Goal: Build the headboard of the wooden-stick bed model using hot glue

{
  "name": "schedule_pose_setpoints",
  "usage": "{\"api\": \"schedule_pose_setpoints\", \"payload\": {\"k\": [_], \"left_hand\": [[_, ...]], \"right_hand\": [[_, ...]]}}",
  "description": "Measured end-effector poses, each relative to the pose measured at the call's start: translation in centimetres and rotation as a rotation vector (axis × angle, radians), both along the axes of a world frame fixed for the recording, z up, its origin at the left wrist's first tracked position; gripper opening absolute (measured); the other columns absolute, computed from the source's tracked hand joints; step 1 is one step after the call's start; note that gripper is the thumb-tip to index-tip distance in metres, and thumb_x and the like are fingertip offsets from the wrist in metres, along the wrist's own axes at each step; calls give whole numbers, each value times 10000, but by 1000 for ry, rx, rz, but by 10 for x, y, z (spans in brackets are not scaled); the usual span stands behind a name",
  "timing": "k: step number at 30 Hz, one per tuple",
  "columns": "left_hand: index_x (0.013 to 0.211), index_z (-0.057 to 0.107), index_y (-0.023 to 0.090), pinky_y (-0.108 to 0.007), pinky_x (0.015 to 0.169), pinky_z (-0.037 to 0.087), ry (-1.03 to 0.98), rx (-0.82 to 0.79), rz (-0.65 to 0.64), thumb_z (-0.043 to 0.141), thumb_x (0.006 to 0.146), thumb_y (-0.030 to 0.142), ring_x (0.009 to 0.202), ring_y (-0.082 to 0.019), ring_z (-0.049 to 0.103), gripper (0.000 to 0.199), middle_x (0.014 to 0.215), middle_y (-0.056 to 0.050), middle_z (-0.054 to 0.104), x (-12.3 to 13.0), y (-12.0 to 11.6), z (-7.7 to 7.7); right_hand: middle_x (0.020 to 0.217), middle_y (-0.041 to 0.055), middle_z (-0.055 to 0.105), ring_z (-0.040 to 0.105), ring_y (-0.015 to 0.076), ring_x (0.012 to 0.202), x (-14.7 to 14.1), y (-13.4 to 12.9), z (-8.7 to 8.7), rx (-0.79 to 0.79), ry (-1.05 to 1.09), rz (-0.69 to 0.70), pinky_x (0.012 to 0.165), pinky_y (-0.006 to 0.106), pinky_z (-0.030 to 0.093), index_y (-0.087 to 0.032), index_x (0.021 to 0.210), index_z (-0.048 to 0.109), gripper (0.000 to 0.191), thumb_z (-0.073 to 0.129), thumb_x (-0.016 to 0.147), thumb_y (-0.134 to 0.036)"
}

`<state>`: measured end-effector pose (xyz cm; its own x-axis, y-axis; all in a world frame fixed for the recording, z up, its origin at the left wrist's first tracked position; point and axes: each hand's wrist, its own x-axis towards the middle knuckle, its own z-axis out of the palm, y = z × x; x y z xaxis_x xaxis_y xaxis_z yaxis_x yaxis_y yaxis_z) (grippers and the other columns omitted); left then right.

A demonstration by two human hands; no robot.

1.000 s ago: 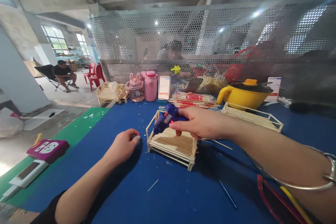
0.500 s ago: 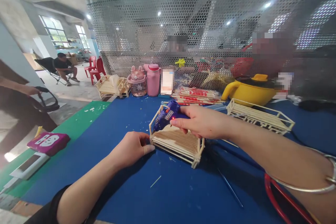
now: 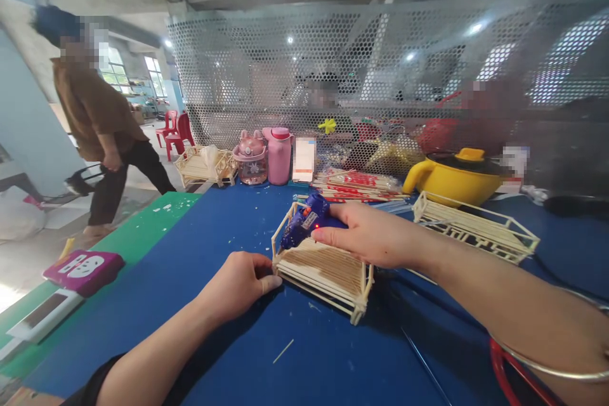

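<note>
A small bed-shaped frame of wooden sticks [image 3: 323, 269] stands on the blue table in front of me. My left hand [image 3: 242, 285] is closed at its near left corner, thumb and fingers pinching there; the fingertips are partly hidden. My right hand [image 3: 373, 231] grips a blue hot glue gun [image 3: 304, 222] with a small red light lit. The gun's nozzle points down at the frame's left end, close to my left fingers. Whether the nozzle touches the sticks I cannot tell.
A second stick frame [image 3: 476, 228] and a yellow pot [image 3: 461, 177] stand at right. Behind are bundled sticks [image 3: 356, 184], a pink bottle [image 3: 279, 155] and another stick model [image 3: 204, 165]. A purple box [image 3: 83, 269] lies left. A thin rod [image 3: 425, 365] lies near right. A person [image 3: 99, 114] walks beyond the table.
The view has tilted up slightly, so things sit lower in the picture. A passing person at left has come further into view. Both hands keep their places at the stick frame.
</note>
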<state>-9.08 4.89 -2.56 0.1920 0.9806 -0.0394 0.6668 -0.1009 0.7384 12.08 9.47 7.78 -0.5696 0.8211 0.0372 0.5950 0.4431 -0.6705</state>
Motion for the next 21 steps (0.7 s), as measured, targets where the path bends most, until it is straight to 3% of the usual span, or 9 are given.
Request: {"api": "schedule_pose_setpoints", "payload": {"k": [7, 21], "left_hand": [[740, 682, 175, -234, 535, 301, -17, -24, 29, 551, 725, 390, 548, -128, 379, 252, 579, 32, 513, 0, 1, -3], [752, 683, 173, -238, 546, 316, -14, -9, 9, 546, 734, 375, 557, -128, 407, 245, 599, 29, 552, 0, 1, -2]], "right_hand": [[1024, 10, 715, 626, 271, 959, -1, 0, -3, -12, 25, 16, 843, 365, 456, -272, 983, 710, 272, 623, 738, -353], [1017, 30, 705, 615, 267, 965, 1, -3, -2, -5, 1, 20, 850, 373, 447, -256, 977, 696, 254, 596, 770, -364]]}}
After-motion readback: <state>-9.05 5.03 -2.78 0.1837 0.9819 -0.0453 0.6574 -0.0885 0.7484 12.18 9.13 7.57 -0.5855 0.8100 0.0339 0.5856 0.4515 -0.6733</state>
